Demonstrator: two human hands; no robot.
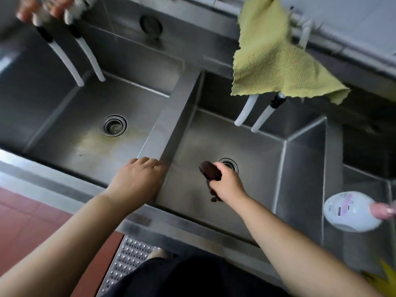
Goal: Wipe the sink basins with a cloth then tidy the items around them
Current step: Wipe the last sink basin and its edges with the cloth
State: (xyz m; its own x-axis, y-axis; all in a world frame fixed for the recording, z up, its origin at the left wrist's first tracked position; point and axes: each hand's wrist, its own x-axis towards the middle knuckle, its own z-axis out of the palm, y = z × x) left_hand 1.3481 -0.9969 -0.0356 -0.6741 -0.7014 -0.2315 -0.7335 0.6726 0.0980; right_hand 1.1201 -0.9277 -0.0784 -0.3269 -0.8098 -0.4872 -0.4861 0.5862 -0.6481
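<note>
Far left, I see two white hoses (74, 58) hanging down into the left basin (64, 142), with another person's hand (42, 9) blurred at their top. That basin's floor shows a drain (114, 125) and a yellowish stain beside it. My left hand (137, 179) lies on the steel divider (169, 125) between the two basins, fingers fairly straight, holding nothing. Just right of it, my right hand (227, 182) is curled round a dark brown cloth (211, 172), held low in the right basin (267, 168) just in front of its drain (230, 163); I cannot tell whether the cloth touches the steel. Above, a yellow-green cloth (272, 61) drapes over the taps at the back, two more white hoses (252, 113) dangling beneath it. Far right, a white bottle (351, 211) with a pink cap lies tilted on the steel surface (334, 249) beside the right basin.
</note>
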